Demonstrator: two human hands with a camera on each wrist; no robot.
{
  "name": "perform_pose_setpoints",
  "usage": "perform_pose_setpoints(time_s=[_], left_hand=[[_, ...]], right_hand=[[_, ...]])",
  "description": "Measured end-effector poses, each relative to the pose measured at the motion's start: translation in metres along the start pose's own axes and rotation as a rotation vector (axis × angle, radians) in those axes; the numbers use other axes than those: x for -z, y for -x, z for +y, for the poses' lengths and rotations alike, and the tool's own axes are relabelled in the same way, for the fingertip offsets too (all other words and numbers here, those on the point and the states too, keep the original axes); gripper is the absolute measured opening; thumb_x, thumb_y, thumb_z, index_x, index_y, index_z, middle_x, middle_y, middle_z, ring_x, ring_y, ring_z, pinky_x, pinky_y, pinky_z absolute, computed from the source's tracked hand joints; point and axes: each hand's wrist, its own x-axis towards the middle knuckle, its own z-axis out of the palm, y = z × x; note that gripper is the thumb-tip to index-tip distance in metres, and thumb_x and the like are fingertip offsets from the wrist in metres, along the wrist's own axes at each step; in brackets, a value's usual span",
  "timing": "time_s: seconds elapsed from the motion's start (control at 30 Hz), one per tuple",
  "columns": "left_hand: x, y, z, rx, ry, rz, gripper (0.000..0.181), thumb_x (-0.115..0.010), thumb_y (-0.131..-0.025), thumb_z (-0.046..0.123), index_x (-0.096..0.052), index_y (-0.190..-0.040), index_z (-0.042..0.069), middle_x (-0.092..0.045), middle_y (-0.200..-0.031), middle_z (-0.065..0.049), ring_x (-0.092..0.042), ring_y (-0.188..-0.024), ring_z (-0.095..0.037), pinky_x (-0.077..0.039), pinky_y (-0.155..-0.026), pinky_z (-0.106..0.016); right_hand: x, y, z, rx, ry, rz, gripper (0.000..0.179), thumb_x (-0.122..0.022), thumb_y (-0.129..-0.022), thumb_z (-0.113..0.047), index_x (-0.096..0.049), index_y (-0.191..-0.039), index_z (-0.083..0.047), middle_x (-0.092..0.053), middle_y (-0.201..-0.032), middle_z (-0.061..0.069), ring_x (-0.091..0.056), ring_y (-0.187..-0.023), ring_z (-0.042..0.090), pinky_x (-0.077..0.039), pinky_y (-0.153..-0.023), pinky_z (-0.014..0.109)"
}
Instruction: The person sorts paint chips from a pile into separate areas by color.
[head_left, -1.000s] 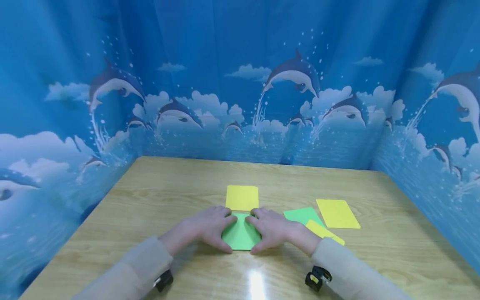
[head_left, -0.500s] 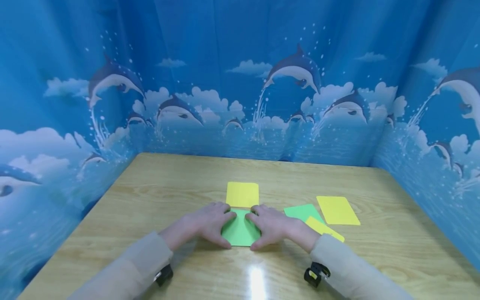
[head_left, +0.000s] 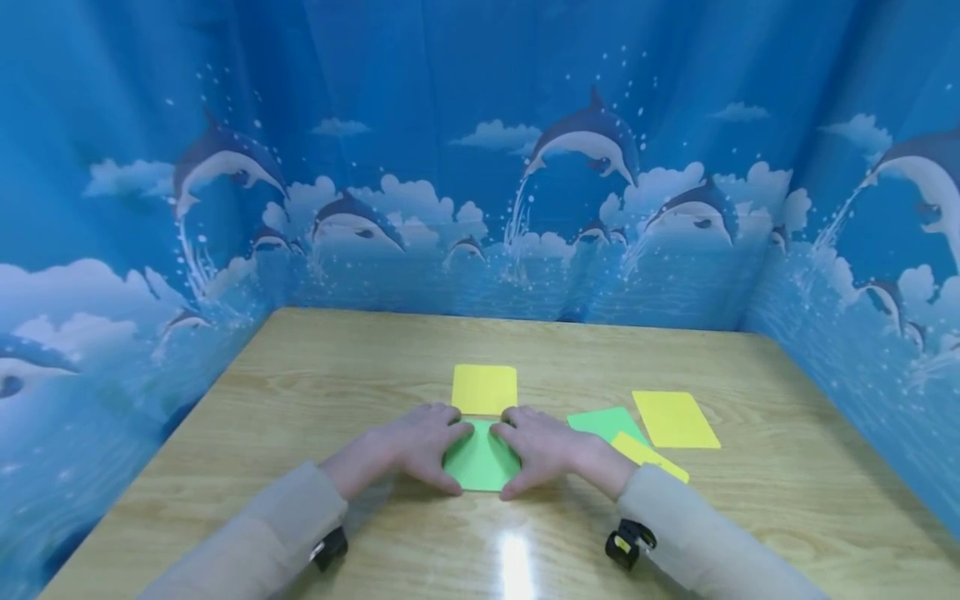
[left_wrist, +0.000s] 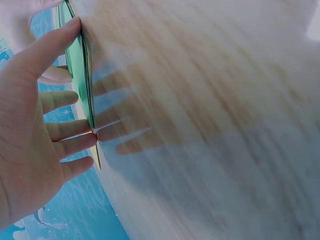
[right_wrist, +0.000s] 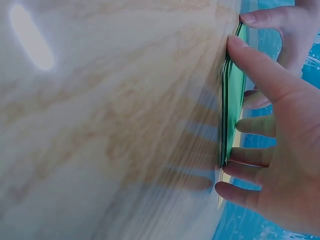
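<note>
both on table [head_left: 360, 358]: left hand [head_left: 427, 447] and right hand [head_left: 542, 451] flank green stack [head_left: 482, 460], fingers extended, touching, not gripping; yellow sheet [head_left: 484, 389] just beyond. i'd press evenly from both sides, palms level; lopsided push could skew layers.

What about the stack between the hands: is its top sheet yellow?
No, the top sheet between the left hand and the right hand is green, with a yellow sheet just beyond it.
</note>
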Motion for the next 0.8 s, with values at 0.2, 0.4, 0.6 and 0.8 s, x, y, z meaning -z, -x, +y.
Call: perform_pose_setpoints(time_s=[0.2, 0.4, 0.6, 0.8], left_hand=[[0.000, -0.001, -0.001, 0.004, 0.011, -0.001, 0.083, -0.066, -0.070, 0.064, -0.047, -0.132, 0.012, -0.047, -0.125, -0.008, -0.044, -0.109, -0.020, -0.039, -0.095, -0.038], [0.001, -0.006, -0.001, -0.013, -0.028, 0.069, 0.089, -0.064, -0.069, 0.068, -0.046, -0.131, 0.006, -0.049, -0.121, -0.010, -0.046, -0.109, -0.023, -0.039, -0.095, -0.040], [0.007, -0.018, 0.003, -0.046, -0.127, 0.125, 0.086, -0.061, -0.071, 0.070, -0.049, -0.127, 0.006, -0.051, -0.120, -0.009, -0.047, -0.111, -0.024, -0.039, -0.096, -0.040], [0.016, -0.034, 0.017, -0.093, -0.191, 0.143, 0.079, -0.058, -0.073, 0.070, -0.052, -0.123, 0.009, -0.054, -0.114, -0.004, -0.050, -0.105, -0.020, -0.043, -0.089, -0.035]], right_hand=[[0.002, 0.002, 0.002, -0.004, -0.014, 0.017, 0.094, -0.066, -0.069, -0.066, -0.043, -0.135, -0.004, -0.043, -0.130, 0.014, -0.044, -0.112, 0.024, -0.043, -0.090, 0.037], [0.007, 0.014, 0.013, -0.057, -0.042, 0.051, 0.092, -0.068, -0.072, -0.060, -0.041, -0.137, -0.002, -0.040, -0.135, 0.017, -0.041, -0.121, 0.030, -0.040, -0.095, 0.044], [0.013, 0.035, 0.028, -0.121, -0.045, 0.104, 0.085, -0.069, -0.076, -0.052, -0.041, -0.135, 0.002, -0.043, -0.132, 0.019, -0.041, -0.121, 0.034, -0.040, -0.094, 0.048], [0.007, 0.057, 0.043, -0.202, 0.014, 0.170, 0.079, -0.069, -0.077, -0.049, -0.046, -0.129, 0.005, -0.049, -0.125, 0.019, -0.047, -0.114, 0.034, -0.043, -0.088, 0.049]])
